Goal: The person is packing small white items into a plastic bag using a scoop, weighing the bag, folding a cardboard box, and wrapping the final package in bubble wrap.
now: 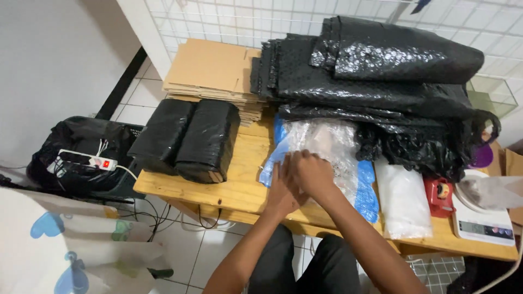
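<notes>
Clear bag (332, 144) holds pale, unclear contents, lies on table (229, 188). Your left hand (281, 188) and right hand (310, 173) overlap, pressed flat on bag; nothing gripped.

You are at a home packing station for parcels, set up in a tiled room. The wooden table (218, 190) carries a stack of flat cardboard boxes (210, 71), folded black bubble wrap (370, 76), two black-wrapped parcels (188, 139), a red tape dispenser (439, 196) and a digital scale (482, 220). White floor and wall tiles and a power strip (87, 159) on a basket beside the table indicate a domestic setting rather than a warehouse.
</notes>
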